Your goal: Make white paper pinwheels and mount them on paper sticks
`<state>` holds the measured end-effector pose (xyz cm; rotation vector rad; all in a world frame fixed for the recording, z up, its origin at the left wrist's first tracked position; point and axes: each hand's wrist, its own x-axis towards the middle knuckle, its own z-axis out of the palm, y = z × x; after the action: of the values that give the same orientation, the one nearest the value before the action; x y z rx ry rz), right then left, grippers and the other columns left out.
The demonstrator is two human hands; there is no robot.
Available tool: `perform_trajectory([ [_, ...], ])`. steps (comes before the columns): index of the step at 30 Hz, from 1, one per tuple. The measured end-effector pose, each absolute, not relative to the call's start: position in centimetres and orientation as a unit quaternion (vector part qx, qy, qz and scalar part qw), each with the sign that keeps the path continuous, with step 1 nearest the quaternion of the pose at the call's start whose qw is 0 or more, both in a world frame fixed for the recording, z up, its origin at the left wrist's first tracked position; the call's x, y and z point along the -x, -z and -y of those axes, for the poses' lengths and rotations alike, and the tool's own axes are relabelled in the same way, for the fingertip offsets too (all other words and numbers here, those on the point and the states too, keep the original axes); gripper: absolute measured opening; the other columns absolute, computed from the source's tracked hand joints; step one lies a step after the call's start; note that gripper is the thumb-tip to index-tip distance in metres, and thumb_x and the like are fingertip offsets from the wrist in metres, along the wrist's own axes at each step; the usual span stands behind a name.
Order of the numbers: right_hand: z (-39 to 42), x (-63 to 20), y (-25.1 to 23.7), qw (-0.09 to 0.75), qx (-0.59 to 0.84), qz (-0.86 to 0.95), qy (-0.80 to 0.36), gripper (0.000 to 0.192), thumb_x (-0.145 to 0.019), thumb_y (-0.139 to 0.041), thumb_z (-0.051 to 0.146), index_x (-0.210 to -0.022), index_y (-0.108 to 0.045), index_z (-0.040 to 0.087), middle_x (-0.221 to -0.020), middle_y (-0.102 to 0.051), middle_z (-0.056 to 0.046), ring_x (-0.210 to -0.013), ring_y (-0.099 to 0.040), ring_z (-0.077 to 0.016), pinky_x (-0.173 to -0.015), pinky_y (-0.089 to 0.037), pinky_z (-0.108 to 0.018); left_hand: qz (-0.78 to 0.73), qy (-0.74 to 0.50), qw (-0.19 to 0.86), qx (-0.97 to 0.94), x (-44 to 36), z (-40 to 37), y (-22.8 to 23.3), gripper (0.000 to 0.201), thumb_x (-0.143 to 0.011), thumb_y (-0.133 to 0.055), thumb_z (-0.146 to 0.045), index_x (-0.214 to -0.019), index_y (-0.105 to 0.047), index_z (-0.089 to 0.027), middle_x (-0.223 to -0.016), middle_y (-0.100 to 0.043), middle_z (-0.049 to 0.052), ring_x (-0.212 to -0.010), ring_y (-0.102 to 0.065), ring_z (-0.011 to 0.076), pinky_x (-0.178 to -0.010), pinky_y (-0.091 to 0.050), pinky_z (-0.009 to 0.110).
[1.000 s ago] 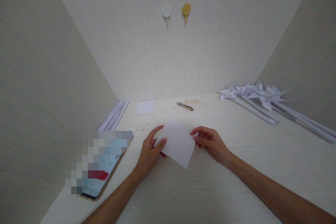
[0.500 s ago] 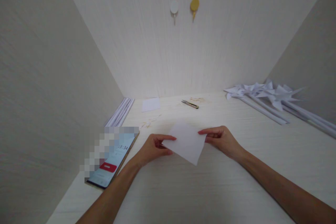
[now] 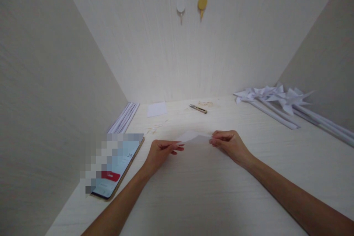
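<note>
A small white sheet of paper [image 3: 195,138] is stretched between my two hands, just over the pale table. My left hand [image 3: 163,152] pinches its left corner between thumb and fingers. At the opposite corner, my right hand [image 3: 227,143] grips it the same way. The sheet is seen nearly edge-on, with a peak at its far side and its near part hidden from sight. Beyond the paper lies a pair of thread snips [image 3: 198,108], and another white paper piece [image 3: 156,109] rests flat to their left.
A phone [image 3: 117,167] lies by my left forearm. Behind it are several rolled paper sticks [image 3: 123,118]. Folded paper pinwheels [image 3: 287,97] on sticks lie at the back right. A white hook [image 3: 180,5] and a yellow hook [image 3: 202,3] are on the back wall.
The sheet has gone from facing me as a broad diamond to a thin, nearly edge-on shape. My fingers have shifted at its corners, and the view has moved slightly.
</note>
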<state>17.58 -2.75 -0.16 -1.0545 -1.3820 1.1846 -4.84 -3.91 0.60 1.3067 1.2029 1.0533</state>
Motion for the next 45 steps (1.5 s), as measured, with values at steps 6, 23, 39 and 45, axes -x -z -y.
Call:
perform_trajectory([
  [6,3.1,-16.9,0.5,0.528,0.440,0.521,-0.506,0.015,-0.056,-0.070,0.029,-0.051,-0.066,0.016,-0.074,-0.060,-0.004,-0.063,-0.053,-0.0125,-0.054,-0.038,-0.026,-0.507,-0.465,0.528,-0.498,4.7,3.8,0.0,0.020,-0.062,-0.063,-0.032,-0.065,-0.069,-0.012,-0.071,-0.070,0.010,-0.069,-0.064,0.0187,-0.063,-0.051,0.027],
  [23,4.0,-14.9,1.0,0.594,0.477,0.459,-0.457,0.009,-0.053,-0.071,0.021,-0.048,-0.065,0.018,-0.061,-0.058,-0.001,-0.058,-0.050,-0.0121,-0.055,-0.036,-0.027,-0.479,-0.519,0.541,-0.456,4.5,3.4,0.4,0.019,-0.060,-0.066,-0.030,-0.064,-0.069,-0.012,-0.069,-0.069,0.008,-0.068,-0.063,0.0168,-0.070,-0.050,0.028],
  [39,5.1,-13.5,1.2,0.618,0.475,0.431,-0.456,0.009,-0.055,-0.071,0.025,-0.052,-0.066,0.019,-0.067,-0.058,-0.001,-0.063,-0.051,-0.0126,-0.059,-0.039,-0.027,-0.406,-0.631,0.580,-0.317,2.6,3.8,-0.5,0.055,-0.053,-0.073,-0.023,-0.103,-0.053,-0.016,-0.065,-0.063,-0.003,-0.064,-0.060,0.0094,-0.068,-0.048,0.023],
  [45,6.4,-12.3,0.6,0.562,0.465,0.473,-0.493,0.011,-0.053,-0.071,0.027,-0.053,-0.066,0.018,-0.075,-0.057,-0.003,-0.069,-0.054,-0.0145,-0.058,-0.042,-0.027,-0.336,-0.605,0.676,-0.254,0.7,4.7,-0.1,0.027,-0.056,-0.071,-0.031,-0.069,-0.057,-0.011,-0.073,-0.066,0.004,-0.068,-0.061,0.0123,-0.069,-0.048,0.026],
])
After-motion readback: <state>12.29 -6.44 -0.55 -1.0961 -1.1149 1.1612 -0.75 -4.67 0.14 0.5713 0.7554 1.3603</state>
